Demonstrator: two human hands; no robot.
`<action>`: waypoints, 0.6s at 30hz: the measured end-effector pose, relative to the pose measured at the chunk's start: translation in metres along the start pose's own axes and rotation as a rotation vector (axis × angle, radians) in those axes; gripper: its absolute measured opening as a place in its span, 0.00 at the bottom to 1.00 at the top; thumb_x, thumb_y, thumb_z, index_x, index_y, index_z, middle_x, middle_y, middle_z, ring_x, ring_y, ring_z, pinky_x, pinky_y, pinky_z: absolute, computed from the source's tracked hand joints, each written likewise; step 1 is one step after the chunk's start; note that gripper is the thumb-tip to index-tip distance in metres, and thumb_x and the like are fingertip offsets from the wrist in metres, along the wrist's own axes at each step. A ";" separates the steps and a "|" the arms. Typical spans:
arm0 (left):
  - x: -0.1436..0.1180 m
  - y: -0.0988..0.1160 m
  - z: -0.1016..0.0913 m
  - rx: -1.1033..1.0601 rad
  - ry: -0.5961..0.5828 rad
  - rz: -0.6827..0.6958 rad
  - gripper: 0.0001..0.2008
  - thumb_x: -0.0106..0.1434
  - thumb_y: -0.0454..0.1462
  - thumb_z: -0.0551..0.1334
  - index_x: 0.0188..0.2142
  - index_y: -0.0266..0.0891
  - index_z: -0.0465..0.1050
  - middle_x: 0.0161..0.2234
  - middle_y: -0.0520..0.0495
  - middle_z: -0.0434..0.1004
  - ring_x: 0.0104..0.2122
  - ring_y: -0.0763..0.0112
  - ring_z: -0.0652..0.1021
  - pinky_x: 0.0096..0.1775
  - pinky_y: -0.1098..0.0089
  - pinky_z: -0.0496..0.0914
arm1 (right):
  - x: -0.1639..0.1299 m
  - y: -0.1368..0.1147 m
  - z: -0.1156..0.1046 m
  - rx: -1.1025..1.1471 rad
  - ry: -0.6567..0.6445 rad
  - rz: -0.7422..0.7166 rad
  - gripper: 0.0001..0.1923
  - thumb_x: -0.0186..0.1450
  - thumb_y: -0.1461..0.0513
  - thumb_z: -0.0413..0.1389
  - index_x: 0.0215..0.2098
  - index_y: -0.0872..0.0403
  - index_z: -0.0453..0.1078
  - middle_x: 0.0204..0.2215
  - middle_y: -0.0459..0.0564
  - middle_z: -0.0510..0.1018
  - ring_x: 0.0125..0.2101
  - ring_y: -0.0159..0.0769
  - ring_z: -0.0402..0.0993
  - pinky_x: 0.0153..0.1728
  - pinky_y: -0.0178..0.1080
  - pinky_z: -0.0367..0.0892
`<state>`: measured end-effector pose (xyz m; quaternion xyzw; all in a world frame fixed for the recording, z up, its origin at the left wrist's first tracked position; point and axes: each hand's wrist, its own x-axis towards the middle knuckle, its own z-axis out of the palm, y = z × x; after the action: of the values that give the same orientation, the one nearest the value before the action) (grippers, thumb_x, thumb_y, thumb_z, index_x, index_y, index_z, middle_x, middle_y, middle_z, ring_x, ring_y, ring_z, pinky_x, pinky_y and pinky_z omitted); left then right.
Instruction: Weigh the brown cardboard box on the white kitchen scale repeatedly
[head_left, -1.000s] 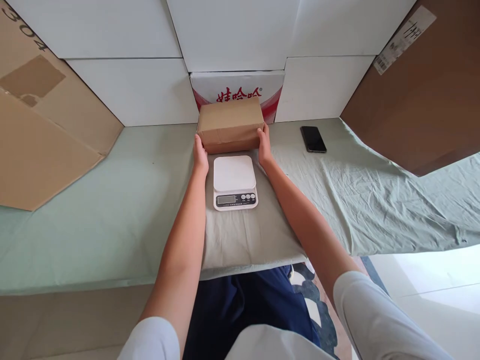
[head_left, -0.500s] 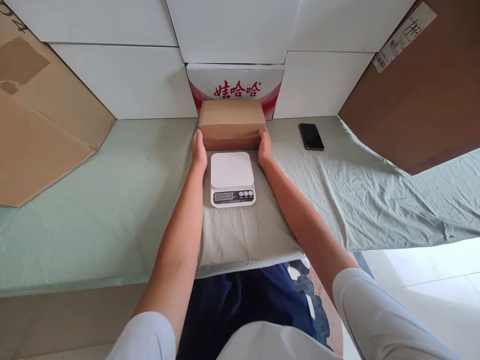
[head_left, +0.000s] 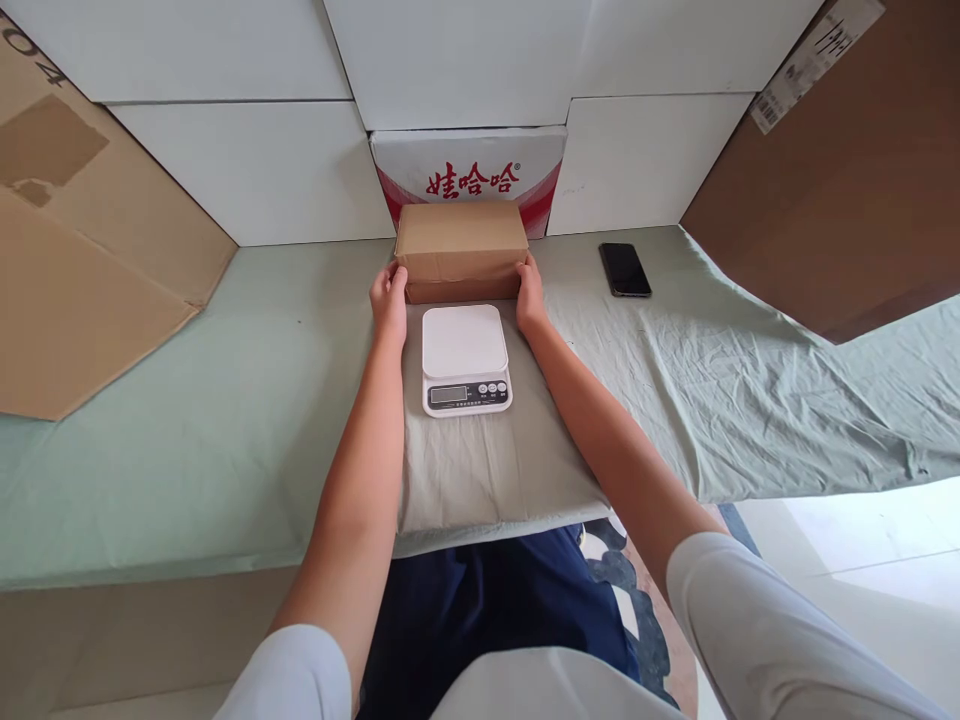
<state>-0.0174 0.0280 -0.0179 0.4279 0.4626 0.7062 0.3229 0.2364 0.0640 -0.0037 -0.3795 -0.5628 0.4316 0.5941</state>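
Observation:
A closed brown cardboard box sits at the back of the cloth-covered table, against the white and red carton. At its left end is my left hand, thumb on the front corner and fingers bent, partly out of sight along the side. My right hand grips the opposite end, its thumb on the front face and its other fingers mostly hidden. Between my forearms, just in front of the box, lies a white digital kitchen scale with a dark display strip and round buttons; nothing rests on its platform.
A black phone lies right of the box. Behind stands the white and red carton below white panels. Large cardboard sheets flank the table at left and right. The green cloth ends at the table's front edge.
My left hand has shifted slightly left and its fingers have bent more at the box's end. The right hand keeps its place. The camera view has tilted slightly.

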 end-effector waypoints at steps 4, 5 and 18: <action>0.003 -0.003 -0.002 -0.006 0.028 -0.022 0.32 0.55 0.61 0.71 0.48 0.40 0.77 0.57 0.35 0.80 0.59 0.53 0.79 0.63 0.52 0.72 | -0.005 -0.009 0.002 -0.015 0.025 0.022 0.33 0.64 0.41 0.46 0.61 0.46 0.67 0.66 0.48 0.74 0.71 0.47 0.62 0.77 0.54 0.52; 0.003 -0.003 -0.002 -0.008 0.034 -0.017 0.33 0.54 0.60 0.72 0.48 0.40 0.77 0.56 0.35 0.81 0.60 0.52 0.79 0.63 0.52 0.72 | -0.005 -0.010 0.003 -0.015 0.017 0.018 0.34 0.64 0.40 0.46 0.62 0.46 0.66 0.66 0.48 0.73 0.71 0.46 0.62 0.77 0.54 0.52; -0.002 0.000 0.004 0.108 -0.012 0.088 0.31 0.59 0.64 0.66 0.47 0.42 0.76 0.53 0.38 0.82 0.60 0.53 0.78 0.66 0.55 0.68 | -0.005 -0.008 0.005 -0.091 -0.108 -0.042 0.44 0.63 0.32 0.48 0.68 0.44 0.59 0.74 0.46 0.63 0.79 0.39 0.43 0.81 0.51 0.38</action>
<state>-0.0133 0.0280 -0.0175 0.4690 0.4789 0.6909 0.2707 0.2326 0.0568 0.0029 -0.3705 -0.6208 0.4128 0.5540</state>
